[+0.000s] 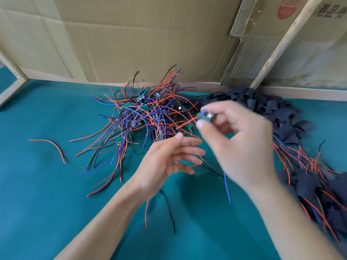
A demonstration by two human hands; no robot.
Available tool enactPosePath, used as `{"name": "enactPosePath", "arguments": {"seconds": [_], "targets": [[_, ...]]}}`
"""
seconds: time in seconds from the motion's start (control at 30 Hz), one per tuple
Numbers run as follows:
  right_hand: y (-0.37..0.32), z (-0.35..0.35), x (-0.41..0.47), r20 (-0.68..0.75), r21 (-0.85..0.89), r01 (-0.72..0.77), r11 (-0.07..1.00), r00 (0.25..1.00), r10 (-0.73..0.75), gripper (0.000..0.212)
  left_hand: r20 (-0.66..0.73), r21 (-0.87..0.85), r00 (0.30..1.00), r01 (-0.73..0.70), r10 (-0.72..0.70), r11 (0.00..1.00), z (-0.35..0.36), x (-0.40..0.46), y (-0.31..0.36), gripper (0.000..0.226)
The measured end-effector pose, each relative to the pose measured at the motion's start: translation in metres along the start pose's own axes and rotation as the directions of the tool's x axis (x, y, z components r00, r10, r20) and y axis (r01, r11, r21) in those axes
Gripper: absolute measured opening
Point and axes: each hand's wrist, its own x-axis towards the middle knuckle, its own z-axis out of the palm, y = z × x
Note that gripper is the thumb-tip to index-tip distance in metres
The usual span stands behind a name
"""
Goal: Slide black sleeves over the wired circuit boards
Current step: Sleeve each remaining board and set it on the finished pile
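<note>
Right hand: the right hand (242, 145) pinches a small green circuit board (203, 118) between thumb and fingertips, raised above the cloth; the hand is blurred, so finer detail cannot be told.
Held board's wires: a red wire (185, 124) runs left from the board toward the heap; a blue wire (227, 188) hangs below the hand.
Left hand: the left hand (169, 162) is palm up, fingers straight and loosely spread, holding nothing, just below and left of the board.
Unsleeved boards: a tangled heap of wired boards (142, 117) with red, blue and black leads lies at the middle of the cloth, reaching the far wall.
Sleeves: a pile of black sleeves (270, 107) lies against the far wall, right of the heap and behind the right hand.
Sleeved boards: a second pile of sleeved boards (319, 188) with wires sticking out lies along the right edge.
Stray wire: one loose red wire (50, 147) lies apart on the left.
Surface: the teal cloth (47, 194) is bare at left and near the forearms.
Edges: a cardboard wall (131, 34) closes the far side, a wooden slat (277, 47) leans against it at right, and a wooden frame (11, 76) marks the left corner.
Writing: a red round stamp (289, 6) sits at the top right, its print too blurred to read; dark characters beside it are cut off.
</note>
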Motion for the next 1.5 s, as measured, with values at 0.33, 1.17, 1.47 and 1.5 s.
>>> {"name": "enactPosePath", "arguments": {"seconds": [0.33,1.17,1.47,1.5], "targets": [[0.007,0.011,-0.051,0.522,-0.163,-0.138,0.977,0.828,0.204,0.042,-0.055,-0.055,0.99,0.125,-0.128,0.991,-0.002,-0.001,-0.002,0.021],[0.12,0.005,-0.002,0.035,-0.641,-0.427,0.638,0.813,0.581,0.044,-0.06,0.177,0.98,0.199,-0.191,0.964,-0.005,0.001,-0.011,0.033],[0.098,-0.043,-0.019,0.269,0.157,-0.683,0.714,0.725,0.634,0.025,-0.111,0.096,0.973,0.214,-0.203,0.972,-0.005,0.001,-0.011,0.03],[0.098,-0.049,-0.02,0.336,0.2,-0.694,0.691,0.712,0.617,0.024,-0.129,0.075,0.97,0.217,-0.206,0.973,-0.005,0.001,-0.012,0.025]]}}
